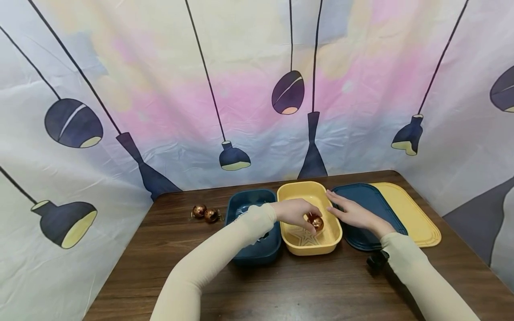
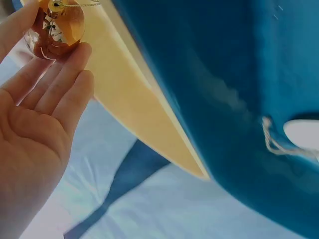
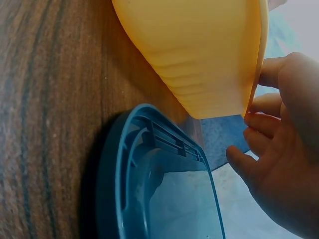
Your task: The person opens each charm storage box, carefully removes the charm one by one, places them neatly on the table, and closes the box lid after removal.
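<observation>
My left hand [image 1: 295, 211] pinches a shiny copper Christmas bauble [image 1: 317, 223] inside the outline of the yellow box [image 1: 313, 251]. In the left wrist view the bauble [image 2: 60, 32] sits at the fingertips, with a gold cap and cord on it. A pale star ornament [image 1: 307, 238] lies on the yellow box's floor. At that box's right rim, my right hand [image 1: 356, 215] rests its fairly straight fingers, seen closer in the right wrist view. Left of the yellow box stands a dark blue box [image 1: 259, 260], partly hidden by my left sleeve; a white piece with twine [image 2: 304, 133] lies in it.
Two more copper baubles [image 1: 205, 213] lie left of the blue box. A dark blue lid [image 1: 363, 209] overlaps a yellow lid [image 1: 415, 223] at the right. Near my right wrist is a small black object [image 1: 376, 262]. A printed cloth hangs behind the wooden table [image 1: 313, 290].
</observation>
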Tool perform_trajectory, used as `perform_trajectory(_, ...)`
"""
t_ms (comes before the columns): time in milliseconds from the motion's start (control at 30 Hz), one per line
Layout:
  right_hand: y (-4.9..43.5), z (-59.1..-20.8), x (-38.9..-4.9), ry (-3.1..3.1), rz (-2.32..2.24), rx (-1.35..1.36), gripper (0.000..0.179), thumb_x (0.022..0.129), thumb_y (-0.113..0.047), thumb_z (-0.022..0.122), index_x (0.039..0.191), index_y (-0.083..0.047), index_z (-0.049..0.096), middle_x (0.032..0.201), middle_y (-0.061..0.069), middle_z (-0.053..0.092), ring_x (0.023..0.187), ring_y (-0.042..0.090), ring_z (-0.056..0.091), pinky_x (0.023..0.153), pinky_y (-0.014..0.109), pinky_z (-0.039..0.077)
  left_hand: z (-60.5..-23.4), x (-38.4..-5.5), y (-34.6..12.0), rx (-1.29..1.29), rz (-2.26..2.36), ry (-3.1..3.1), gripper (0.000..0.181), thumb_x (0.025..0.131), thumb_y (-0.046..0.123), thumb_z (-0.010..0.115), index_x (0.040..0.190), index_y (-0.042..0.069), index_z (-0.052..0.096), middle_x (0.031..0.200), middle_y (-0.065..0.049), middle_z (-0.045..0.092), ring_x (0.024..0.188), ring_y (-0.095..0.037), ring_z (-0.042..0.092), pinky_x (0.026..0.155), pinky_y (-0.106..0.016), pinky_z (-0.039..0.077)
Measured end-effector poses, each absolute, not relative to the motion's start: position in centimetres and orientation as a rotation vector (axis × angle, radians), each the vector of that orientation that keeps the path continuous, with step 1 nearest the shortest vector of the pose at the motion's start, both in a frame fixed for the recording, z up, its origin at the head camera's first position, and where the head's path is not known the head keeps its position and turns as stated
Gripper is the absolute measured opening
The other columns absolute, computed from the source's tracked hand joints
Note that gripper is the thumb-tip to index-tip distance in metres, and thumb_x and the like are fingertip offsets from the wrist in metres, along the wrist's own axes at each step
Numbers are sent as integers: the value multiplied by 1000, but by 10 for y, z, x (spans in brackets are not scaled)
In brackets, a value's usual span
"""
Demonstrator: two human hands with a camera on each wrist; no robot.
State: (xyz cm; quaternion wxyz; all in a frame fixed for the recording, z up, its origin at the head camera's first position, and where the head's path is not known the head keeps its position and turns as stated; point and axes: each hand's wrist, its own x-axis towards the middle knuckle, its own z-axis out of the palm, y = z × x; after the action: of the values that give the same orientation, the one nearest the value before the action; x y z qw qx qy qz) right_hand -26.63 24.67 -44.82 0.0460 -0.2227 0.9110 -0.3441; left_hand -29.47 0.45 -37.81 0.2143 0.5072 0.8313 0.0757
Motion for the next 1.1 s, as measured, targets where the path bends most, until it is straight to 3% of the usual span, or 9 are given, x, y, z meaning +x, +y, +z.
perform_trajectory(367,248,-449,-267,2780,-1069,-646,67,108,-32,50,160,-4,20,165,23,13,150,44,13,114,66,21,-366,-305,-38,1306,333,2422,47,95,31,73,137,11,63,117,5,67,104,-6,60,93,-22,49)
perform_trajectory(1100,248,-451,-266,2787,-1078,-648,67,108,-33,50,160,-4,20,165,22,13,150,45,14,114,66,20,-336,-305,-175,965,554,2710,56,96,33,72,144,11,56,124,-1,67,112,-17,63,92,-38,53)
